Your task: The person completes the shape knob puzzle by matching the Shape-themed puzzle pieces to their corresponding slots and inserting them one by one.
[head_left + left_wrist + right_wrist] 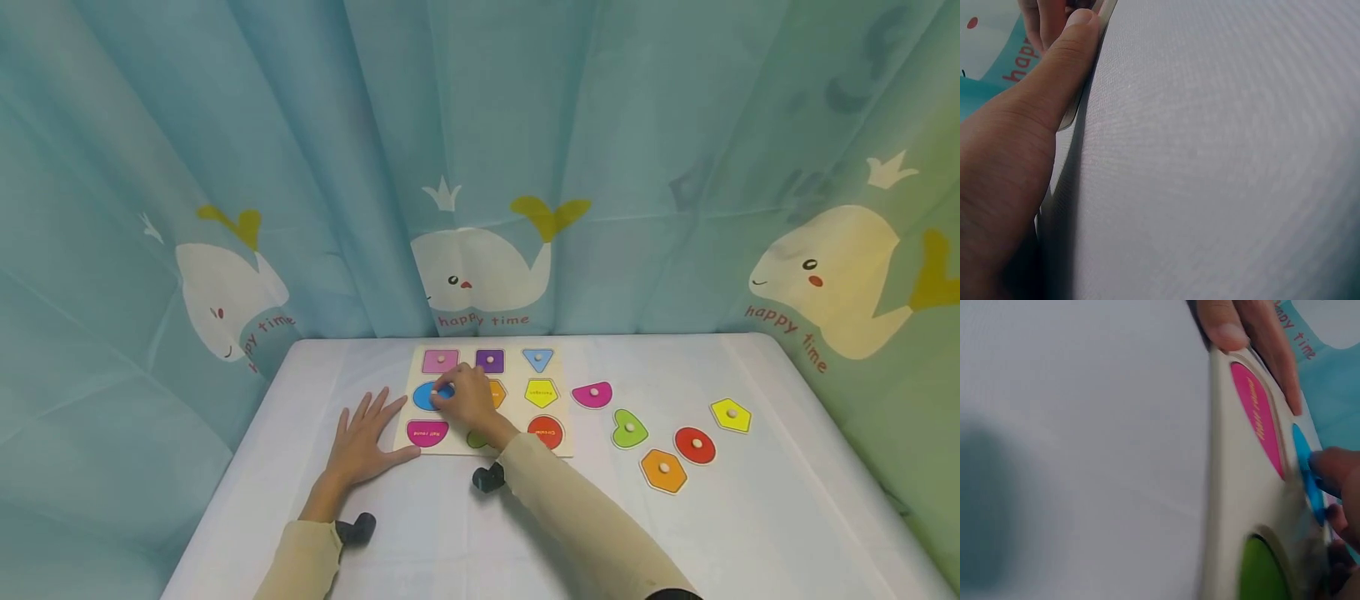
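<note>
A wooden shape puzzle board (517, 417) lies near the table's far edge. My right hand (468, 398) reaches over it and pinches the small knob of a blue oval puzzle piece (422, 397) at the board's left side. In the right wrist view the blue oval (1302, 450) sits at its recess, with fingertips on top. My left hand (362, 446) rests on the table with fingers spread, its thumb and index fingertip at the board's left edge. Pink, purple and blue triangle (537, 360) pieces with knobs sit in the far row. My right hand partly covers the orange and green recesses.
Right of the board lie loose knobbed pieces: a magenta half round (592, 395), a green heart (629, 430), an orange hexagon (663, 472), a red circle (694, 447) and a yellow pentagon (731, 416). A whale-print curtain (645, 167) hangs behind the white table (787, 508).
</note>
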`<state>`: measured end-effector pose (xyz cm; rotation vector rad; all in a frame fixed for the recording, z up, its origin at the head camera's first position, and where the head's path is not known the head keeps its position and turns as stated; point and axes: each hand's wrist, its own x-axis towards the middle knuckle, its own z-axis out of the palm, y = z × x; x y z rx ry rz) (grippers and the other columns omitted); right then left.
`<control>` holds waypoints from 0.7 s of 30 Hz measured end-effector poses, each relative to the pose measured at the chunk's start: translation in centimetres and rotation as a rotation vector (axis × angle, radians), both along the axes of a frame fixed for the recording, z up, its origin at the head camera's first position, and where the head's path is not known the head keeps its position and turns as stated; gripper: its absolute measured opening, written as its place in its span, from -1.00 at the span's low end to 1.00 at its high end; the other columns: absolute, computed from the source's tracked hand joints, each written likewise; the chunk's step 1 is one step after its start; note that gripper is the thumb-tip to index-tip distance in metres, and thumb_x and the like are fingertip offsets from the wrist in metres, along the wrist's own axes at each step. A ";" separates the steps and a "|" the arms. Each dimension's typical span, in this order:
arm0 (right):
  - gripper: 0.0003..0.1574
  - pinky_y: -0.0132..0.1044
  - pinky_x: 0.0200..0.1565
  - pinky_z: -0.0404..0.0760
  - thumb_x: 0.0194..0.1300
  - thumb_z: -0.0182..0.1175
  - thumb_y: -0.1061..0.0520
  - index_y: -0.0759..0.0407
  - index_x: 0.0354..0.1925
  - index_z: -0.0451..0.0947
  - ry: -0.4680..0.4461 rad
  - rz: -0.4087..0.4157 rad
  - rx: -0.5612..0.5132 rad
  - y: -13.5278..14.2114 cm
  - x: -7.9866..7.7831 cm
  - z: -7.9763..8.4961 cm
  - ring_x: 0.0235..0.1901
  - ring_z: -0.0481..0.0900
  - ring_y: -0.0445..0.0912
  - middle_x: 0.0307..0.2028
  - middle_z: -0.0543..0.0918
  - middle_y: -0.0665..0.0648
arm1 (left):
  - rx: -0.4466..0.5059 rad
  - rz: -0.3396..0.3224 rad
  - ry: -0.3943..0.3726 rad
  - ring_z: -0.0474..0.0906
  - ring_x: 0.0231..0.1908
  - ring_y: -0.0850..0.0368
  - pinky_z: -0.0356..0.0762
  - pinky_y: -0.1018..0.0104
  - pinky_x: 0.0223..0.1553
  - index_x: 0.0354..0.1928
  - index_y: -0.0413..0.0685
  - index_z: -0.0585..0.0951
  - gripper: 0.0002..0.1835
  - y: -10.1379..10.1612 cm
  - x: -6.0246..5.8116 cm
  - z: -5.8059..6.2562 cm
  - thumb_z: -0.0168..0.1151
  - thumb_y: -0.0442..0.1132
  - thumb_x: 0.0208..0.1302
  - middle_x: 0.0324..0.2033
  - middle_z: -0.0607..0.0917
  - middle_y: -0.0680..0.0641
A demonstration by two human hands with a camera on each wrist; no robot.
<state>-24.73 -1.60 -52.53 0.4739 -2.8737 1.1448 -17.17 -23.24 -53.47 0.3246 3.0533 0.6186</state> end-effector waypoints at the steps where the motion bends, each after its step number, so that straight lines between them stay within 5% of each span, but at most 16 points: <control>1: -0.80 -0.02 0.17 0.49 0.33 0.39 -0.03 0.00 -0.13 0.80 -0.006 0.026 0.005 0.2 -0.1 0.1 0.06 0.46 -0.02 -0.03 0.65 0.06 | 0.000 0.000 -0.001 -0.12 0.57 -0.34 -0.35 -0.49 0.44 0.55 0.13 0.34 0.02 0.0 0.0 -0.1 0.40 0.36 0.08 0.59 0.13 -0.20; 8: -0.72 -0.19 0.02 0.57 0.36 0.39 0.03 0.11 -0.02 0.74 -0.053 0.235 -0.024 2.1 -0.8 1.6 -0.09 0.51 -0.08 -0.10 0.64 0.05 | -0.015 0.006 -0.010 -0.12 0.57 -0.34 -0.32 -0.51 0.43 0.55 0.12 0.33 0.03 -0.1 0.1 -0.4 0.39 0.38 0.08 0.59 0.13 -0.20; 21: -0.64 -0.19 -0.02 0.67 0.38 0.38 0.06 0.13 0.09 0.70 0.006 0.314 0.017 6.9 -1.1 4.6 -0.07 0.61 0.03 0.02 0.64 0.12 | -0.006 0.013 -0.013 -0.12 0.57 -0.34 -0.34 -0.49 0.45 0.55 0.10 0.33 0.02 0.3 0.1 0.3 0.41 0.34 0.08 0.58 0.14 -0.22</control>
